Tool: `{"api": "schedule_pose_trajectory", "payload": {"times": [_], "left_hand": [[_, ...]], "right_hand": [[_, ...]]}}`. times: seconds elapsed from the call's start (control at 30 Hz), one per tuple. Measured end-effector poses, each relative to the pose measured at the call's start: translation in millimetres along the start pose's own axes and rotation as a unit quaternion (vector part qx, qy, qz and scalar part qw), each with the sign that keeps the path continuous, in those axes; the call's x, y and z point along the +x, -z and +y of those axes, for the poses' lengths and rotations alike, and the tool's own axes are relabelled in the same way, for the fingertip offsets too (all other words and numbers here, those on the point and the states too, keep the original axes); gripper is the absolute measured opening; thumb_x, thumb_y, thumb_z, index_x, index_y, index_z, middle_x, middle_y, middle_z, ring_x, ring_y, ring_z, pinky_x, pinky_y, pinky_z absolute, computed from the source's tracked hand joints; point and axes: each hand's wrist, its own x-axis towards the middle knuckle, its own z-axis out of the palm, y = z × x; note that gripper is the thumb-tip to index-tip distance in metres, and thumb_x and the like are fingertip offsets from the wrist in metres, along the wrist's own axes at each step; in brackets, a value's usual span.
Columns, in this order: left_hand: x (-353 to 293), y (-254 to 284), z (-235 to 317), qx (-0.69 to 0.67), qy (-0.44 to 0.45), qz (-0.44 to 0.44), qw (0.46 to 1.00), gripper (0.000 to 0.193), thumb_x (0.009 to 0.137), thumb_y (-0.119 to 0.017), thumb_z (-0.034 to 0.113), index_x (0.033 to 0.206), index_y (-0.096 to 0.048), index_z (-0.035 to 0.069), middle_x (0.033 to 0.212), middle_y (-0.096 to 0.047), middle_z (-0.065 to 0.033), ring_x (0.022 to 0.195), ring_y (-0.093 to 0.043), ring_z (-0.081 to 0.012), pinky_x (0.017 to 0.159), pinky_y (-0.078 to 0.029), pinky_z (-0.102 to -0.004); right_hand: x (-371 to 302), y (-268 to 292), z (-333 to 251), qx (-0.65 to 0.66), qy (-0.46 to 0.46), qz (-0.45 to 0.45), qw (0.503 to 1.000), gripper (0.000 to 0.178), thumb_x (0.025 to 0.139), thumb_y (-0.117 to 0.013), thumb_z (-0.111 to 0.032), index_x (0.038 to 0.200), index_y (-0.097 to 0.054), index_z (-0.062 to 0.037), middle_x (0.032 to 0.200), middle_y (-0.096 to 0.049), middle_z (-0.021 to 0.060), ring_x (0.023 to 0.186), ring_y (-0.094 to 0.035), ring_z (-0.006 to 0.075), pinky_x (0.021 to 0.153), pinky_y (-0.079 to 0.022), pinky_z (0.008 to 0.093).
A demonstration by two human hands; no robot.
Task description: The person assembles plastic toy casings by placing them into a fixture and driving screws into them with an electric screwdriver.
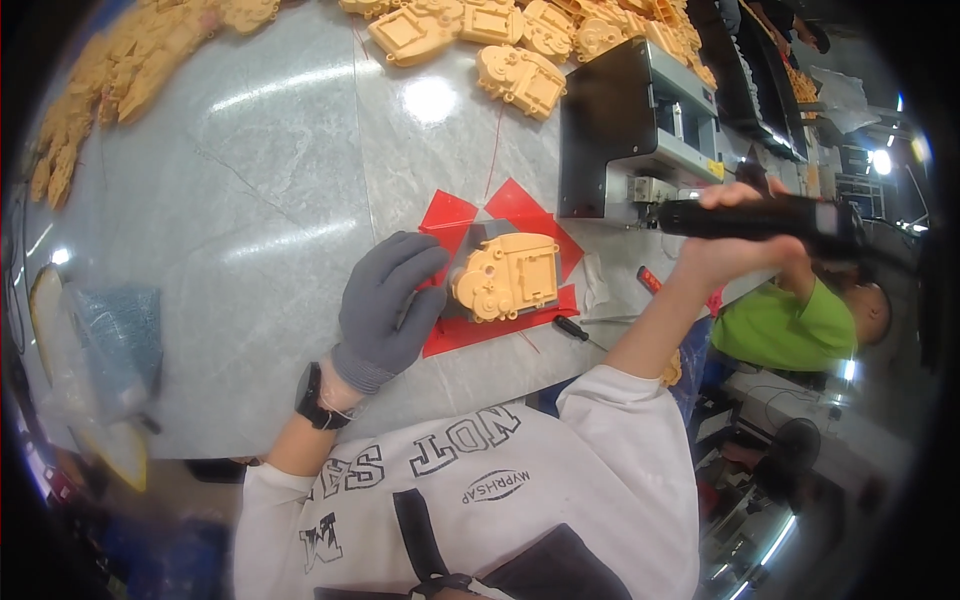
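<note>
An orange-yellow plastic housing (pixel 510 278) with round bosses and a square recess lies on a grey fixture with red tape (pixel 450 333) stuck around it. My left hand (pixel 388 308), in a grey glove, rests at the left side of this housing. Its fingers are bent and apart, with the tips at the edge; firm contact is hard to make out. My bare right hand (pixel 745 250) is wrapped round a black power screwdriver (pixel 770 218), raised to the right. The tool's left end is in front of a black and grey box-shaped machine (pixel 610 140).
More housings (pixel 520 80) are heaped along the far edge, with another pile (pixel 130 75) at far left. A small black-handled screwdriver (pixel 570 327) lies right of the fixture. A bag of bluish bits (pixel 115 335) stands at left. A person in a green shirt (pixel 785 325) is at right.
</note>
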Motion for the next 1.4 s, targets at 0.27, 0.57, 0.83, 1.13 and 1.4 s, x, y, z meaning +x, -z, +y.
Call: {"api": "schedule_pose_trajectory", "payload": {"times": [0.27,0.57,0.83,1.13,1.4], "left_hand": [[1,2,0,0.000,-0.001,0.003,1.000,0.032,0.070,-0.061,-0.001,0.102,-0.058,0.001,0.102,-0.058,-0.0161,0.095,-0.056,-0.0343,0.080,-0.046,-0.0391],[3,6,0,-0.001,-0.010,0.011,1.000,0.031,0.070,-0.060,0.000,0.102,-0.057,0.001,0.101,-0.058,-0.0155,0.094,-0.056,-0.0347,0.079,-0.046,-0.0398],[0,10,-2,-0.021,0.006,-0.017,1.000,0.036,0.072,-0.058,-0.001,0.108,-0.056,0.001,0.111,-0.057,-0.0155,0.106,-0.053,-0.0329,0.089,-0.042,-0.0391],[2,6,-7,-0.003,-0.023,0.005,1.000,0.033,0.070,-0.060,-0.001,0.103,-0.056,0.001,0.101,-0.058,-0.0145,0.093,-0.056,-0.0335,0.080,-0.046,-0.0399],[2,5,-7,-0.005,-0.023,0.001,1.000,0.033,0.071,-0.060,0.000,0.104,-0.056,0.002,0.101,-0.058,-0.0142,0.094,-0.056,-0.0332,0.081,-0.046,-0.0401]], "right_hand": [[-73,-3,-38,0.202,-0.087,-0.065,0.973,0.095,0.069,-0.040,-0.082,0.122,-0.034,-0.0036,0.061,-0.051,0.0092,0.044,-0.049,0.0199,0.047,-0.044,0.0350],[-94,-72,-48,0.359,-0.075,-0.203,0.908,0.106,0.066,-0.044,-0.083,0.126,-0.028,0.0030,0.071,-0.055,0.0182,0.052,-0.053,0.0259,0.051,-0.046,0.0374],[-97,-78,-39,0.346,-0.076,-0.191,0.916,0.103,0.067,-0.041,-0.083,0.123,-0.033,0.0021,0.067,-0.055,0.0157,0.047,-0.052,0.0243,0.047,-0.045,0.0346],[-98,-73,-35,0.314,-0.127,-0.167,0.926,0.095,0.070,-0.035,-0.083,0.121,-0.036,-0.0030,0.066,-0.054,0.0109,0.047,-0.052,0.0214,0.048,-0.044,0.0340],[-95,-70,-36,0.271,-0.121,-0.158,0.942,0.091,0.071,-0.032,-0.083,0.120,-0.037,-0.0065,0.065,-0.052,0.0070,0.047,-0.050,0.0195,0.049,-0.043,0.0346]]}}
